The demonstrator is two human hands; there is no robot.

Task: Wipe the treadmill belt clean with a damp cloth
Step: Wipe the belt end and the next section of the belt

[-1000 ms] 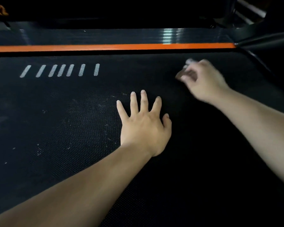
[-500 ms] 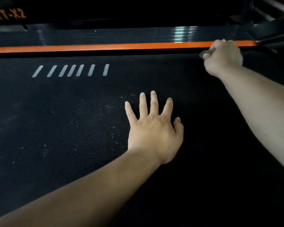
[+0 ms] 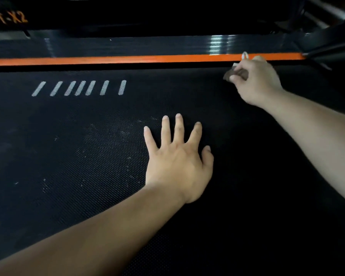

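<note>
white stripes (image 3: pixel 80 88) upper left, pale dust specks (image 3: pixel 88 152) on the belt (image 3: pixel 48 206) left of centre. my left hand (image 3: pixel 177 164) lies flat mid-frame, fingers spread wide, bracing. upper right, my right hand (image 3: pixel 255 82) pinches the bunched cloth (image 3: pixel 236 73) against the belt just below the orange strip (image 3: pixel 127 60). it has pulled back leftward off that edge, so i judge the stroke is reversing; the dusty patch is not yet wiped.

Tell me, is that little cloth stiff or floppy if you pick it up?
Probably floppy: the cloth is bunched up small inside the right hand. Likely light too, since one hand alone holds it. It may drag rather than slide, as the belt looks rough and dotted.
</note>
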